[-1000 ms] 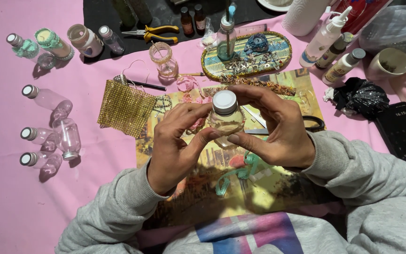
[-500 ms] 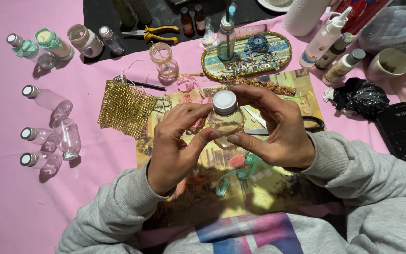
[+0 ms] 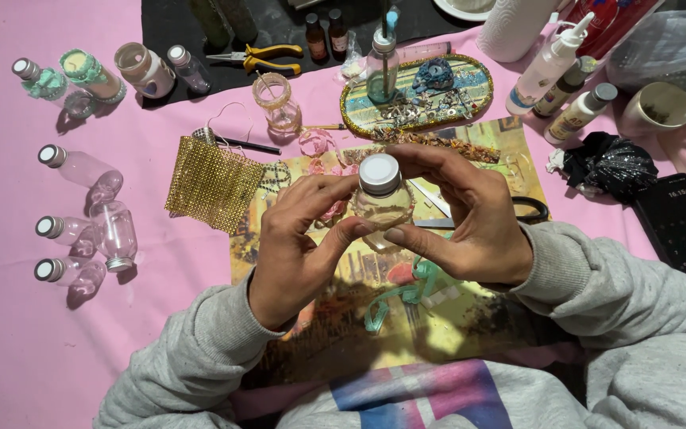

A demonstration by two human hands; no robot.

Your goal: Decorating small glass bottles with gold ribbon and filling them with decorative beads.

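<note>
Both hands, left hand (image 3: 299, 238) and right hand (image 3: 470, 218), close fingertips around the small capped bottle (image 3: 380, 199), steadying it above the gold mesh (image 3: 214, 183).

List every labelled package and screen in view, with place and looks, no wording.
White squeeze bottle: upper right, nozzle top, pale label.
Two smaller labelled bottles: beside it, lying slanted, one dark-capped, one grey-capped.
Phone: right edge, flat black slab, screen lit.
Two brown vials: top centre, upright on the dark mat, dark caps.
</note>
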